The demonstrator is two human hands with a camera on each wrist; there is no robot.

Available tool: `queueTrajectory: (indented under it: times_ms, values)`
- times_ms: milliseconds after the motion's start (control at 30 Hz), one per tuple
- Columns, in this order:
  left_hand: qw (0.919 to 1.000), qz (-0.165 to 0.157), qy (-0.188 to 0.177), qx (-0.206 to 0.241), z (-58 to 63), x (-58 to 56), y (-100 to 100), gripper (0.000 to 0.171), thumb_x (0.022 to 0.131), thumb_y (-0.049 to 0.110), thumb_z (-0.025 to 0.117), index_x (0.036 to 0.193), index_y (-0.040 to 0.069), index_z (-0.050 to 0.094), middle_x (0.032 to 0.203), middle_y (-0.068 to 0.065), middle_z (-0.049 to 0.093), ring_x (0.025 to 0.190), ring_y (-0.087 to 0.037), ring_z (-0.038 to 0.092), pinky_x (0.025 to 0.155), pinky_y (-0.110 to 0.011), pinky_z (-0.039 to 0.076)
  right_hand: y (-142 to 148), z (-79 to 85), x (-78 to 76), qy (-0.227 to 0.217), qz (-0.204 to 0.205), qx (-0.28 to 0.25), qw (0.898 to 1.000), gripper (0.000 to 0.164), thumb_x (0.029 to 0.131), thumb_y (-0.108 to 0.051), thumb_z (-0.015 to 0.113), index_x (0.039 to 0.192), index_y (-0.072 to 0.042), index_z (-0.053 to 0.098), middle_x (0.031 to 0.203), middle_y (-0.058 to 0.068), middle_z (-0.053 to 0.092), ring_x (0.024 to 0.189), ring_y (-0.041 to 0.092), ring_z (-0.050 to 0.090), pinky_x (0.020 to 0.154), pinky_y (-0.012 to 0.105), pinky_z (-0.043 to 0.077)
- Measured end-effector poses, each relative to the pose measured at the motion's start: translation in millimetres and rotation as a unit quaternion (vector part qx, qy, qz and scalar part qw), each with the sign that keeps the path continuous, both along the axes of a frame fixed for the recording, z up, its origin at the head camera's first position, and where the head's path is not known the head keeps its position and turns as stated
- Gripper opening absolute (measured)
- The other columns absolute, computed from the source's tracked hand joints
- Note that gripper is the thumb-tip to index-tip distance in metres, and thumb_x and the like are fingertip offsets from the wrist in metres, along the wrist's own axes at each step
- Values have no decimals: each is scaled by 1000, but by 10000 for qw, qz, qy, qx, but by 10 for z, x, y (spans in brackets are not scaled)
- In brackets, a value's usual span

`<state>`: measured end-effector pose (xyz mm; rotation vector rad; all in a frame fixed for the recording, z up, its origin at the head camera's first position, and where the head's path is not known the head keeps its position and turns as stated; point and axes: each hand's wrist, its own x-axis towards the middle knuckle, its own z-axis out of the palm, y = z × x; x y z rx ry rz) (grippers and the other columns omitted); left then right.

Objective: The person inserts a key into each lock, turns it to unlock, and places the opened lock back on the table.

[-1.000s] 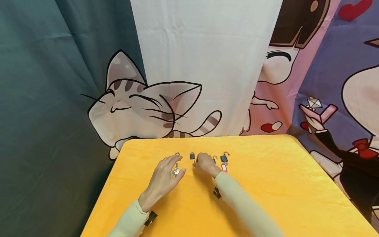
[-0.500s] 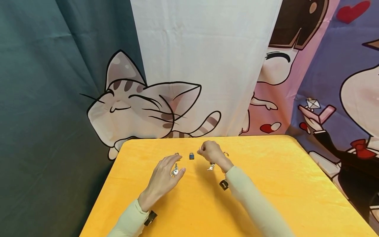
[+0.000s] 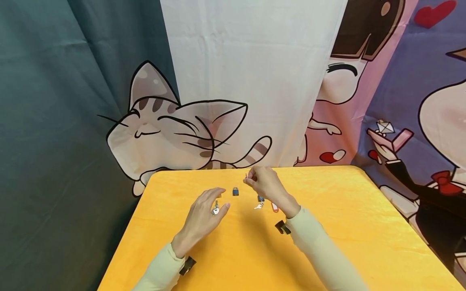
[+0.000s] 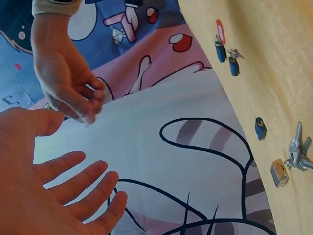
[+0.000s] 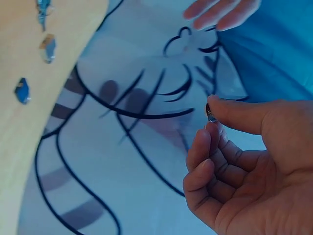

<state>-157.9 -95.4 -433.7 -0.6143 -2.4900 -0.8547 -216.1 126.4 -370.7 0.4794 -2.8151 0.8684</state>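
In the head view my right hand [image 3: 267,186] is raised above the back of the table. Its thumb and index finger pinch a small key [image 5: 211,112], a silvery bit mostly hidden by the fingertips. My left hand [image 3: 202,212] hovers with relaxed, spread fingers, holding nothing. Beside it lie a brass padlock [image 4: 279,173] and a bunch of keys [image 3: 216,208]. A blue padlock [image 3: 235,191] sits between the hands. Under the right forearm is another blue padlock [image 3: 260,198] with silver keys [image 3: 259,206]. Farther right, a blue padlock [image 4: 220,51] lies with a red-rimmed tag [image 3: 274,207].
Everything lies on a table with a yellow cloth [image 3: 233,258]. Its far edge meets a hanging curtain [image 3: 251,81] printed with a cartoon cat and figures. A dark green curtain [image 3: 54,161] hangs on the left. Both wrists carry black straps [image 3: 282,227].
My right hand has lifted from beside the middle blue padlock, moving up and to the right with the small key. The left hand has stayed almost still.
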Motion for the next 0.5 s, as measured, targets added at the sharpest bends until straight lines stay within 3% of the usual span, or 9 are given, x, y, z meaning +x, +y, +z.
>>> queueTrajectory:
  times_ms: [167, 300, 500]
  values:
    - [9998, -56, -125, 163, 49, 10, 30, 39, 96, 35, 63, 129, 14, 62, 129, -2, 64, 110, -19, 64, 93, -40, 55, 25, 129, 150, 461, 55, 71, 9989, 20, 90, -26, 73, 79, -14, 61, 66, -4, 58, 54, 9, 47, 53, 24, 40]
    - [9980, -156, -252, 553, 103, 29, 63, 35, 98, 32, 60, 128, 14, 63, 126, -1, 66, 109, -20, 65, 90, -40, 55, 61, 193, 273, 720, 67, 130, 9973, 20, 90, -26, 73, 80, -13, 61, 64, -5, 55, 53, 8, 45, 53, 24, 38]
    - [9928, -418, -45, 1123, 205, 64, 137, 28, 97, 26, 63, 122, 13, 66, 117, -1, 70, 104, -17, 65, 88, -38, 55, 108, 249, 486, 1159, 263, 110, 9928, 17, 88, -23, 75, 82, -14, 62, 71, -7, 60, 54, 3, 45, 51, 20, 40]
